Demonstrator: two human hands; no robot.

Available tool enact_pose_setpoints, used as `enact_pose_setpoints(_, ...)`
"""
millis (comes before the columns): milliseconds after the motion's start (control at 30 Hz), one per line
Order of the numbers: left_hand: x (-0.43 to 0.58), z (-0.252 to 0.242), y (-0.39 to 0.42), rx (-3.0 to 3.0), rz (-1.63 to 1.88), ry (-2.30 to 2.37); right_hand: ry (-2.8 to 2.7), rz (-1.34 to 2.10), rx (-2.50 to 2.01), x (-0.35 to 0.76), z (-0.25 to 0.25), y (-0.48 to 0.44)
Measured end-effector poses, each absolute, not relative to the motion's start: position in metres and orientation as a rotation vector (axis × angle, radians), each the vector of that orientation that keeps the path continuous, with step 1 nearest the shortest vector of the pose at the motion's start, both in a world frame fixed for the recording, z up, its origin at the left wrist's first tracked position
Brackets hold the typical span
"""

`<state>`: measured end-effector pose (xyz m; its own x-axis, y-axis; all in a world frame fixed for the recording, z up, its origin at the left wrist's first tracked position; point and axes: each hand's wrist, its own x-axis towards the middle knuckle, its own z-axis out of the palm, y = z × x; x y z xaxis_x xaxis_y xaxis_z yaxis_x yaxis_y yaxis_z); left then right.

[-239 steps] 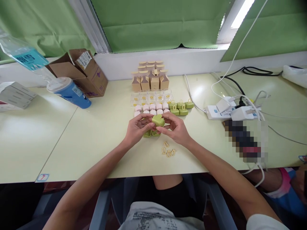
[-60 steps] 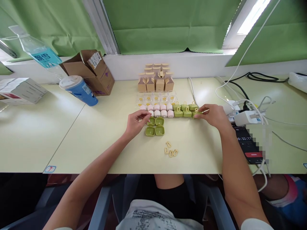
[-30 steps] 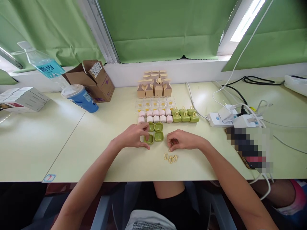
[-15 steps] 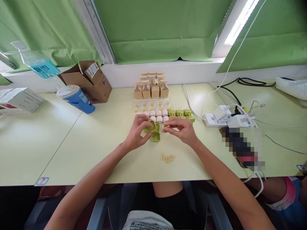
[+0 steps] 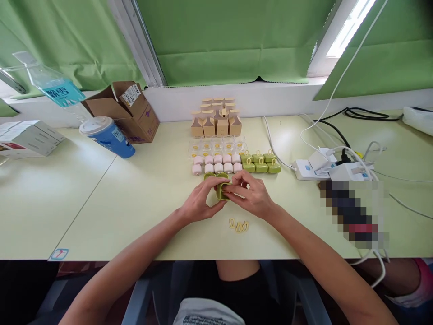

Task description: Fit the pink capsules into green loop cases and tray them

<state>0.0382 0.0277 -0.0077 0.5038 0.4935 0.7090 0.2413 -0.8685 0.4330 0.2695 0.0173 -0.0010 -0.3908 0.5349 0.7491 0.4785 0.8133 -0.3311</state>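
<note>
My left hand [image 5: 203, 198] is closed around a small hollow green case piece [image 5: 220, 192], its open side turned toward my right hand. The pinched fingers of my right hand [image 5: 252, 196] reach into that opening; the yellow loop they gripped a moment before is hidden now. Just behind my left fingers, more green hollow pieces [image 5: 209, 175] show on the table. Several loose yellow loops [image 5: 238, 226] lie in front of my hands. Beyond are rows of pink-white rounded pieces [image 5: 218, 168] and closed green cases [image 5: 261, 167] with yellow loops on top.
Clear plastic trays [image 5: 217, 145] and open brown cartons [image 5: 222, 125] stand at the back. A blue cup [image 5: 111, 140], a bottle [image 5: 62, 92] and a cardboard box [image 5: 135, 119] are at left. A power strip [image 5: 304, 169] with cables and a blurred-out object [image 5: 350, 214] lie at right.
My right hand has brought its fingers left to the green piece, and the yellow loop has gone out of sight. My left hand has shifted slightly right and down, turning the green piece.
</note>
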Motion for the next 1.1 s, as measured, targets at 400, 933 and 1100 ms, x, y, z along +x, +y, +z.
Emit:
enact_pose_setpoints(400, 0.035, -0.008, 0.032, 2.588, 1.275, 0.591, -2.152, 0.223, -0.708, 0.271, -0.002, 0.015)
enact_pose_setpoints(933, 0.034, -0.005, 0.026, 2.201, 1.119, 0.758, -2.241, -0.169, -0.637, 0.268, 0.003, 0.013)
enact_pose_setpoints(1100, 0.035, 0.0, 0.025, 2.165, 1.047, 0.789, -2.26, -0.313, -0.601, 0.266, 0.005, 0.011)
